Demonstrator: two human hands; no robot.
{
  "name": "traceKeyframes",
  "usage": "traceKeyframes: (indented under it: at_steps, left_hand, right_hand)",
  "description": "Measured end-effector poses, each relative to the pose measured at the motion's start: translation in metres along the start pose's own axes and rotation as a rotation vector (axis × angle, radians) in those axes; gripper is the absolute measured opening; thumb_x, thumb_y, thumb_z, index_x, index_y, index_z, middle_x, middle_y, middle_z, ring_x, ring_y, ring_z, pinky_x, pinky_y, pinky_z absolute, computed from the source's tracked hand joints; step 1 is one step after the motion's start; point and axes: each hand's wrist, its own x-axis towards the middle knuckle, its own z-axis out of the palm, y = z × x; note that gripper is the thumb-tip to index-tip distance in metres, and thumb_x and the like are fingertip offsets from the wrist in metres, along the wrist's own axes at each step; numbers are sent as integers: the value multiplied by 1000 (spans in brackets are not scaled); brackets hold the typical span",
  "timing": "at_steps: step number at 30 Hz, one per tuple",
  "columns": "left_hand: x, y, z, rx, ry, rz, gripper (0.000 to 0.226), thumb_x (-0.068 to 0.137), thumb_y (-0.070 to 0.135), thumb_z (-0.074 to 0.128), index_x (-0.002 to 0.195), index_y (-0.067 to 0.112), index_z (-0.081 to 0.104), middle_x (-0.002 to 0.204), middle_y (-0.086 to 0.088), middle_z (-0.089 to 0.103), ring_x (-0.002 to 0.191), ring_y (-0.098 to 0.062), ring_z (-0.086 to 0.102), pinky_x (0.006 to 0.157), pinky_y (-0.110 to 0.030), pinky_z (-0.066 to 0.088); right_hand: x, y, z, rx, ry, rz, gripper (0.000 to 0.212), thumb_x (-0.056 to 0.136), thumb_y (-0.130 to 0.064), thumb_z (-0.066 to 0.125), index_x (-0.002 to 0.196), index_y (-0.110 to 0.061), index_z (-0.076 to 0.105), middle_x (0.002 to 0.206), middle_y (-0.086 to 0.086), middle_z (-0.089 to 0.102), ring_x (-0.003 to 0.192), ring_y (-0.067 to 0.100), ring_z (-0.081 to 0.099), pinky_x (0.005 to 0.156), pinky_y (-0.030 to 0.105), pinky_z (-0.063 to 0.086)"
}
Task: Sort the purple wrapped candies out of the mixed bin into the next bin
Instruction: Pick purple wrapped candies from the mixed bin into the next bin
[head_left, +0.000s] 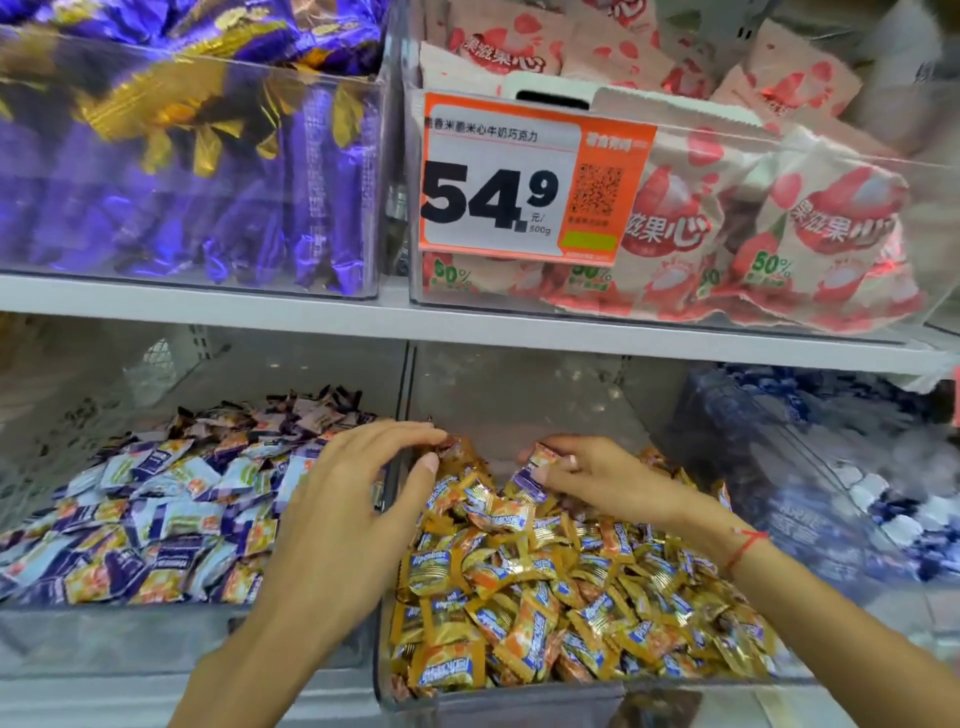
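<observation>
Glossy crinkled foil wrappers on gold candies (545, 597), clear smooth plastic bins (597, 691), matt paper price tag (498, 182).

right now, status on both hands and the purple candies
Left hand spans the bin divider, fingertips touching a gold candy. Right hand pinches a purple candy over the gold bin. Nothing blocking.

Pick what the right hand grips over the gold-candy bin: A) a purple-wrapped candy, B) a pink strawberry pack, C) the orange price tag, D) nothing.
A: the right hand has its grip pinched on a purple-wrapped candy just above the gold candies.
</observation>
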Motion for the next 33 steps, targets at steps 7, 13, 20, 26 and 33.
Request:
traceKeyframes:
  at_steps: [7,13,20,26,33]
  left_hand:
    - [-1,12,2,-157,24,-59,31,83,58,54,109,45,65,108,40,60,110,20,49,86,0,34]
    - [-2,22,14,-296,52,-52,32,82,65,58,114,60,58,91,-7,73,86,-27,68,84,-46,53]
    - [2,19,6,-450,170,-88,21,80,33,61,101,38,64,92,21,72,87,-2,70,76,-14,53]
    - [4,14,-1,-439,202,-101,19,87,19,63,99,34,64,92,20,70,81,1,69,68,-7,50]
    - [4,15,-1,-400,174,-97,23,88,18,65,99,39,63,94,28,68,81,2,69,72,-7,48]
  right_hand:
    - [-39,-48,1,412,64,-45,34,81,-31,67,111,-16,64,99,7,75,94,16,69,68,15,50]
    - [-37,-93,16,348,13,-176,15,92,-26,61,97,-19,74,80,-7,74,78,2,68,69,15,52]
    - [-4,-56,12,20,238,-65,35,90,-39,63,121,-22,62,109,-5,70,92,7,66,96,37,52]
    - [-7,-11,37,-528,-175,-191,40,103,-33,40,142,-38,43,158,-13,22,141,15,32,117,33,24]
    - [-29,10,-22,-956,-88,-14,37,101,-24,44,125,-46,59,149,-14,41,136,17,39,106,35,37]
